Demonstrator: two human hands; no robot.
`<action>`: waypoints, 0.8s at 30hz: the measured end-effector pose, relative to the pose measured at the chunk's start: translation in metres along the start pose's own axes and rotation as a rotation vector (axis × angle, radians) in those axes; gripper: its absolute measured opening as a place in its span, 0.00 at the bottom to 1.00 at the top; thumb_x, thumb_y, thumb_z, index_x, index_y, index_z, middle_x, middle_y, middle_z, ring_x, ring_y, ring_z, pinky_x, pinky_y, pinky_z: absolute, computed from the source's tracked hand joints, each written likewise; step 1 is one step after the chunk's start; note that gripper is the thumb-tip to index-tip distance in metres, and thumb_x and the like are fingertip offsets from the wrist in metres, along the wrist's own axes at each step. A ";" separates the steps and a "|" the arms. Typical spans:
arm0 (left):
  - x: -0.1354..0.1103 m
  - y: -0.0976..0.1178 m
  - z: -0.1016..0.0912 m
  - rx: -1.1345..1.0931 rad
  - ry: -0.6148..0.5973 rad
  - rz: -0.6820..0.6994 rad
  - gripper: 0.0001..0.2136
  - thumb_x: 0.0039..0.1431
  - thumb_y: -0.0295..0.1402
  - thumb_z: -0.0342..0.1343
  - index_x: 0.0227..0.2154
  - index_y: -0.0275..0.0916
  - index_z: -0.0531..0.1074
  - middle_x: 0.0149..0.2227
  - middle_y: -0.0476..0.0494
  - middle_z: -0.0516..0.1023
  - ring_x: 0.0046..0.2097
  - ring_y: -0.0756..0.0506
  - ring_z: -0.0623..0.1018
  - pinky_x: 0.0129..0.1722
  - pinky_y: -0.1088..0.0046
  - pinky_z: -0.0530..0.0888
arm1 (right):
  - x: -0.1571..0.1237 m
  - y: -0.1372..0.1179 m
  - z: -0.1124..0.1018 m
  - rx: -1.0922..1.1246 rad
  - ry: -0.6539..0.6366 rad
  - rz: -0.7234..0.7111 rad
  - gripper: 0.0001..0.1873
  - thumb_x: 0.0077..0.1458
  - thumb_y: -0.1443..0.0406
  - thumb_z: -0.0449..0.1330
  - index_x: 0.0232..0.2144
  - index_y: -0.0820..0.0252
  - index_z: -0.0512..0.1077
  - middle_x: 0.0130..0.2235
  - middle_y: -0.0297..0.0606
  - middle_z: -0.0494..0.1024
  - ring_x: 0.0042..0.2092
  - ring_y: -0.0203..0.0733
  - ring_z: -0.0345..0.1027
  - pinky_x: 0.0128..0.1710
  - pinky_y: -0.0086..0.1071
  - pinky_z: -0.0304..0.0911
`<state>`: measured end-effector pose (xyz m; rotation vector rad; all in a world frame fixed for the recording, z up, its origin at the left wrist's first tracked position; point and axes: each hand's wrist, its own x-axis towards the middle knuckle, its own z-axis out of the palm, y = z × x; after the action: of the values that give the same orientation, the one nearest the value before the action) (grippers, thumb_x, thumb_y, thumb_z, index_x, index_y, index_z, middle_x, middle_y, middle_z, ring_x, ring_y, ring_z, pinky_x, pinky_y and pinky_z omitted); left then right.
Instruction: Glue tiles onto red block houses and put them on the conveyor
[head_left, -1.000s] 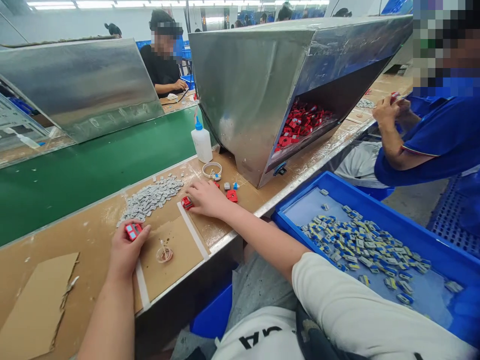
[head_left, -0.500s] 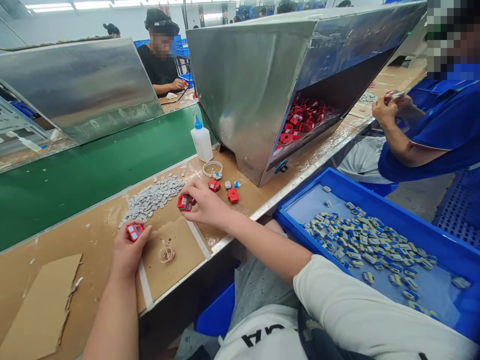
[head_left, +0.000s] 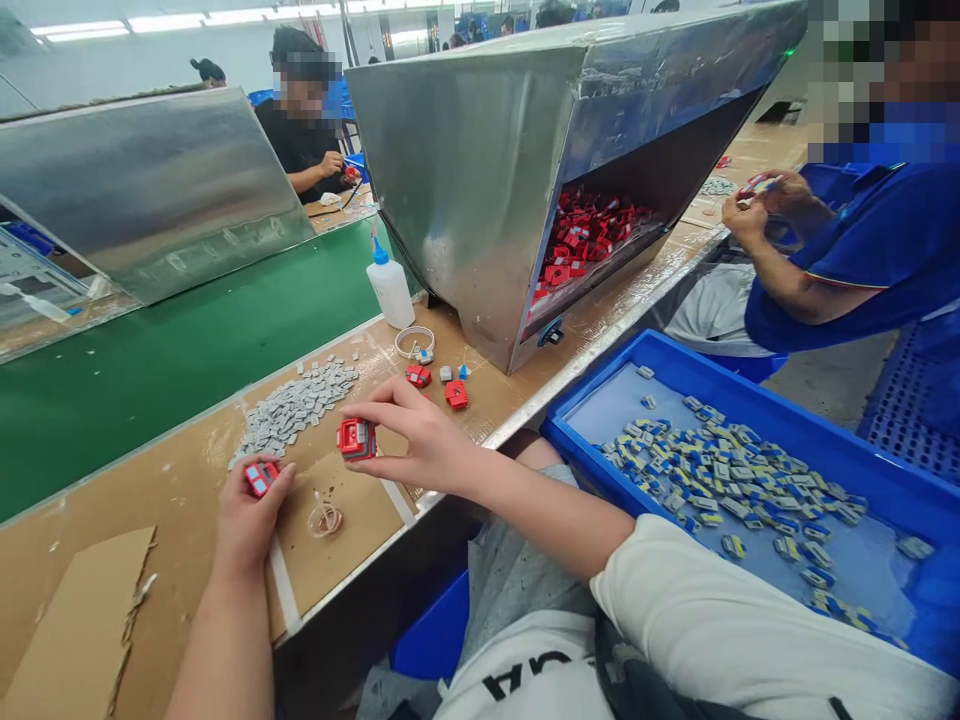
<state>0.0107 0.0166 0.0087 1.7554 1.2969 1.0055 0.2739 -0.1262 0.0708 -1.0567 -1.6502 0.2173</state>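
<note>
My left hand (head_left: 251,510) is closed around a small red plastic part (head_left: 261,477) with pale blue-white patches on its top. Between the thumb and fingers of my right hand (head_left: 416,440) is another red plastic part with grey sides (head_left: 356,438), raised over the bench with an opening facing me. A heap of small grey pieces (head_left: 296,405) lies just beyond both hands. Two more red parts, one of them the red part with a hole (head_left: 456,394), rest past my right hand. A coil of thin clear tubing (head_left: 325,518) sits between my forearms.
A metal hopper (head_left: 465,200) full of red parts (head_left: 585,235) stands ahead. A white squeeze bottle (head_left: 391,290) is beside it. To my right is a blue tray (head_left: 652,350) of grey, blue and yellow pieces. A co-worker in blue (head_left: 840,250) sits at the right; cardboard (head_left: 82,620) lies left.
My right hand has come nearer to me and turned its red part, so the opening now shows. The left hand keeps its red part. The view has shifted slightly.
</note>
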 end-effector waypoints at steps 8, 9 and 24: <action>-0.002 0.005 0.000 0.001 -0.008 -0.015 0.26 0.43 0.54 0.70 0.38 0.40 0.72 0.30 0.50 0.72 0.30 0.48 0.68 0.30 0.73 0.66 | -0.009 0.000 -0.001 0.090 0.072 -0.065 0.29 0.59 0.58 0.71 0.60 0.58 0.72 0.49 0.45 0.73 0.52 0.45 0.69 0.56 0.43 0.73; -0.002 0.005 0.000 -0.002 -0.008 -0.011 0.26 0.43 0.54 0.70 0.38 0.40 0.72 0.30 0.50 0.72 0.30 0.48 0.68 0.30 0.72 0.66 | -0.010 -0.001 -0.001 0.091 0.072 -0.057 0.30 0.59 0.57 0.71 0.60 0.58 0.72 0.49 0.45 0.73 0.52 0.45 0.69 0.56 0.43 0.73; 0.000 -0.002 -0.003 0.016 -0.029 0.013 0.27 0.45 0.55 0.70 0.39 0.41 0.72 0.31 0.50 0.72 0.31 0.47 0.69 0.32 0.71 0.67 | -0.017 -0.021 -0.010 -0.012 0.107 -0.065 0.29 0.61 0.58 0.69 0.61 0.56 0.72 0.47 0.45 0.73 0.51 0.47 0.68 0.52 0.43 0.74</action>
<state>0.0077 0.0168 0.0082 1.7865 1.2799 0.9761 0.2716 -0.1543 0.0761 -1.0049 -1.5881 0.1066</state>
